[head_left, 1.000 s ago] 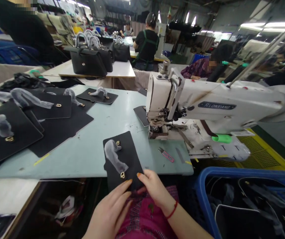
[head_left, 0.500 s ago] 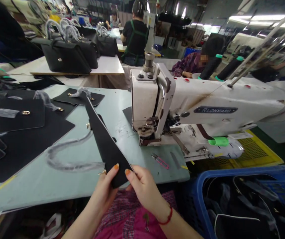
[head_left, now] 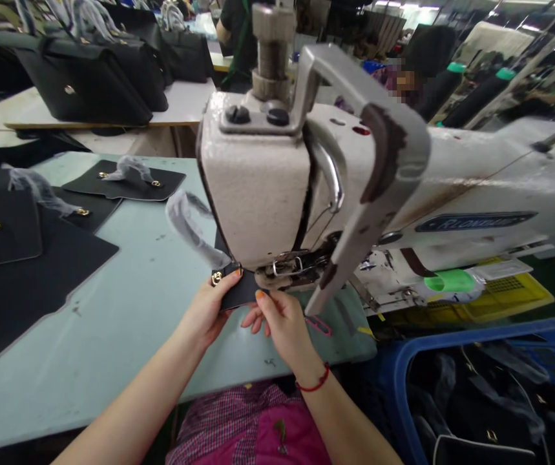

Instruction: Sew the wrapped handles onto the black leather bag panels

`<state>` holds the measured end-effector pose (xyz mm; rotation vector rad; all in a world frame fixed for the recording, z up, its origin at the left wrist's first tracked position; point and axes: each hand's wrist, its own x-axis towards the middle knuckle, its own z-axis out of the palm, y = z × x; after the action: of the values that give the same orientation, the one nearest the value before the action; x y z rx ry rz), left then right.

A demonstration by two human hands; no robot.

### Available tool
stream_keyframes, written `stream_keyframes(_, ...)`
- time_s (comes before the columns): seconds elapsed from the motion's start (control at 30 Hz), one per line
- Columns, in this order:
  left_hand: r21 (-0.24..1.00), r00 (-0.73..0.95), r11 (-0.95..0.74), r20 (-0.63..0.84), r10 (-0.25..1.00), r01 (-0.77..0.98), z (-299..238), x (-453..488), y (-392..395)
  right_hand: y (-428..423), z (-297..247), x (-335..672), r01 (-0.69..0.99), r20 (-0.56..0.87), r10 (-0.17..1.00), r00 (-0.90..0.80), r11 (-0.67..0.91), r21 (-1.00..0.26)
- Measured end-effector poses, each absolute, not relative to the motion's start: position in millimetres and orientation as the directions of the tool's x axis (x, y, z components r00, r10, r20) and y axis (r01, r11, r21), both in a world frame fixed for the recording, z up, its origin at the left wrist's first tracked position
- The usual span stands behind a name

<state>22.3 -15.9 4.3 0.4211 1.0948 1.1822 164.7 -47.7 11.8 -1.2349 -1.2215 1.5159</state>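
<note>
My left hand (head_left: 209, 311) grips the left edge of a black bag panel (head_left: 239, 292), thumb on top beside a gold ring fitting (head_left: 216, 278). A plastic-wrapped handle (head_left: 185, 226) arches up from the panel's left side. My right hand (head_left: 284, 326) pinches the panel's near right corner between thumb and fingers. The panel's far part lies by the head of a white sewing machine (head_left: 258, 187), close to its presser foot; the needle point is hidden. Pink thread snips (head_left: 320, 325) lie on the table right of my right hand, partly covered by the machine's guard bar.
Black panels (head_left: 39, 297) with wrapped handles lie on the left of the pale green table (head_left: 136, 349). Finished black bags (head_left: 83, 84) stand on a white table behind. At right are a blue basket (head_left: 403, 361) of bag pieces and a yellow crate (head_left: 534, 290). A co-worker (head_left: 398, 77) sits beyond the machine.
Both hands have carried the panel forward to the machine head and turned it flatter. The handle now stands up by the machine's left side. The view has moved closer to the machine.
</note>
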Motion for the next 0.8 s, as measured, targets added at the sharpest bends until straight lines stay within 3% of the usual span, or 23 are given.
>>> stream_keyframes(0.67,0.769,-0.003,0.395,-0.458,0.889,-0.502,-4,20,-5,-42,9,164,-0.121,-0.22,0.965,-0.145,-0.238,-0.964)
stream_keyframes(0.8,0.654,0.168,0.527,-0.53,0.831,-0.543,-6,9,-5,-44,13,163,-0.04,-0.185,0.977,-0.111,-0.19,-0.981)
